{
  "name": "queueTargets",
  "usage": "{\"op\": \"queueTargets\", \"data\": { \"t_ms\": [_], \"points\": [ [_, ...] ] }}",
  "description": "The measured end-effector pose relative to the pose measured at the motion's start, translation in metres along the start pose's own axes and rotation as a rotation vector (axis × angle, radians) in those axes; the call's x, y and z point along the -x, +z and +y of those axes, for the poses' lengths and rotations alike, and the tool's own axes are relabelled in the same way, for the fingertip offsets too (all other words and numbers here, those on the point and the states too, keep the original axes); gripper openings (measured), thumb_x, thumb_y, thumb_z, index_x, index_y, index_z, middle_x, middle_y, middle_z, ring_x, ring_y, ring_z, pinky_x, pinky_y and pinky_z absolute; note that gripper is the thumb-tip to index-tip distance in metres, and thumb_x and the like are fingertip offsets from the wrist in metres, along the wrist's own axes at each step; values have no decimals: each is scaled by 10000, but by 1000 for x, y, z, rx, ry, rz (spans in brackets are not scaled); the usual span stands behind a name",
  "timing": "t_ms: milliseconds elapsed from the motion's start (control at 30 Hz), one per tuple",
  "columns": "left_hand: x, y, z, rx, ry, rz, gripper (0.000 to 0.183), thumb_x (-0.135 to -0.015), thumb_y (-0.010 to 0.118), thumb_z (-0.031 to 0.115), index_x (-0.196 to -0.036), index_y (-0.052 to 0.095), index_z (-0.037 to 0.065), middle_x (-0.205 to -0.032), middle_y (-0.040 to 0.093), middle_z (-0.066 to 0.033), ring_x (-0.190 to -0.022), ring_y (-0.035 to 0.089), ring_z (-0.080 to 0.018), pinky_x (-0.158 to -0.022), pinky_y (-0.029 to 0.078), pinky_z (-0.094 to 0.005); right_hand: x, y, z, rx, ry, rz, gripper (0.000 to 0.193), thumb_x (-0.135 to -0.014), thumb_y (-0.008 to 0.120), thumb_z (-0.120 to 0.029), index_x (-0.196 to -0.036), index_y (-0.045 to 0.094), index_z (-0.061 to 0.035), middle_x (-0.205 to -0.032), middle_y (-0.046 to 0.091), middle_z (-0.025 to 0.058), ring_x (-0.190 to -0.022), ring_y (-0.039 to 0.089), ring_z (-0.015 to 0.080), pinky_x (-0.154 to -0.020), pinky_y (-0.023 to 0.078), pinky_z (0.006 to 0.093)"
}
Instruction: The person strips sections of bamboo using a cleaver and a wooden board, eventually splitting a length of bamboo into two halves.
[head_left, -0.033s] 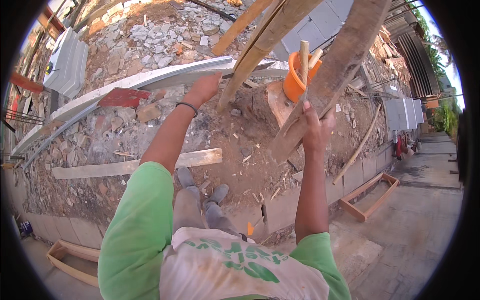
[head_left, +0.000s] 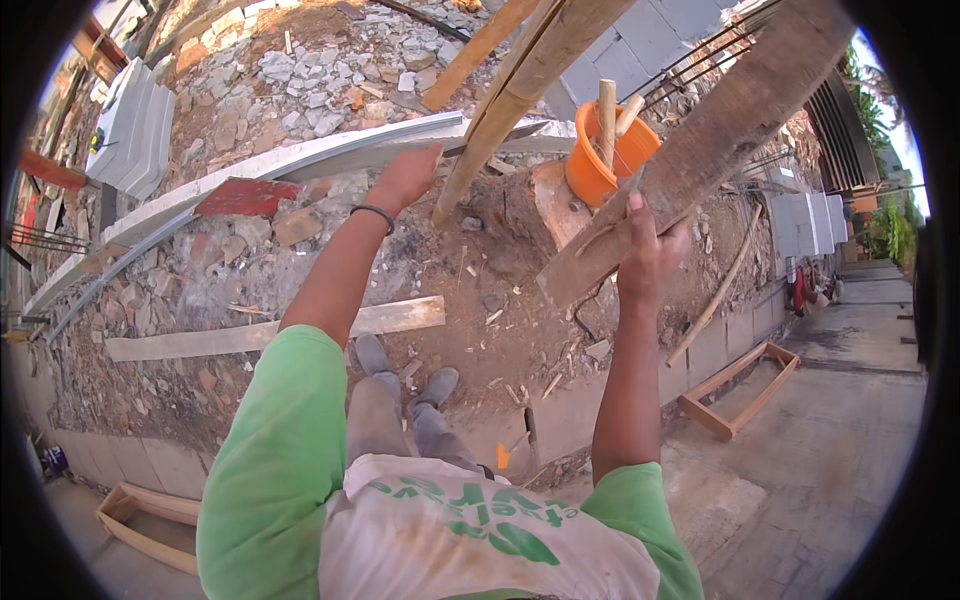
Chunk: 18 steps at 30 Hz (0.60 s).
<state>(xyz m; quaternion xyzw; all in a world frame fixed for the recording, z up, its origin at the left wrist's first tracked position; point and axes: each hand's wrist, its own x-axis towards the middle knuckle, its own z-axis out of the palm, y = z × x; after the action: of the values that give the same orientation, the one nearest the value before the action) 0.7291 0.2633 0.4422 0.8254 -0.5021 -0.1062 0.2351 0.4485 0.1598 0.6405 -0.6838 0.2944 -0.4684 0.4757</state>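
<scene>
A bladed hand tool (head_left: 524,130) with a dark handle is gripped in my left hand (head_left: 408,176). Its flat, tapering metal blade passes behind a bamboo pole (head_left: 497,118), which hides part of it, so I cannot tell its exact kind. My right hand (head_left: 648,252) is closed on a long weathered wooden board (head_left: 700,150), thumb on top, near the board's lower end. The board slants up to the far right and out over an orange bucket (head_left: 588,176). Two round wooden handles (head_left: 607,120) stick out of that bucket.
Broken rubble (head_left: 315,80) covers the far ground. A pale plank (head_left: 400,315) lies by my boots (head_left: 435,388). Metal profiles (head_left: 200,205) run along the left. Two wooden frames, one (head_left: 735,395) at right, rest on the paving. Grey blocks (head_left: 140,130) stand far left.
My right hand has shifted a little to the right with the board, whose upper end has swung right, showing more of the bucket. The left hand stays at the pole.
</scene>
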Motion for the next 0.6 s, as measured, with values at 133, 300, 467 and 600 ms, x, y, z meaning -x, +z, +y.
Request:
{"op": "queueTargets", "data": {
  "t_ms": [133, 300, 467, 600],
  "points": [
    [-1, -5, 6, -58, 26, 7, 242, -885, 432, 92, -1112, 480, 23, -918, 650, -226, -865, 620, -416, -750, 490, -505, 4, -3, 1, 42, -75, 38, 510, -823, 683, -154, -1226, 444, 48, -1058, 603, 133, -935, 601, 227, -842, 477, 336],
    [2, -12, -2, -99, 16, -28, 255, -915, 446, 185, -1121, 502, 44, -908, 646, -236, -838, 628, -410, -713, 491, -500, 87, 8, 143, 831, 360, -542, 683, -769, 681, -254, -1280, 378, 83, -987, 618, 325, -970, 594, 471, -833, 473, 481],
    [31, -6, 7, -16, -46, -53, 235, -871, 449, 95, -1065, 558, 19, -946, 645, -244, -907, 632, -391, -795, 496, -486, 146, 7, 159, 320, 517, -466, 420, -781, 658, -99, -1146, 510, 46, -955, 643, 188, -874, 626, 294, -780, 489, 391],
    [83, -45, 30, 34, -112, -2, 272, -814, 508, 92, -1070, 571, 24, -941, 641, -241, -901, 628, -393, -795, 493, -475, 166, 11, 165, 194, 379, -479, 372, -777, 652, -47, -1123, 538, 32, -967, 633, 121, -867, 610, 211, -790, 481, 345]
  ]
}}
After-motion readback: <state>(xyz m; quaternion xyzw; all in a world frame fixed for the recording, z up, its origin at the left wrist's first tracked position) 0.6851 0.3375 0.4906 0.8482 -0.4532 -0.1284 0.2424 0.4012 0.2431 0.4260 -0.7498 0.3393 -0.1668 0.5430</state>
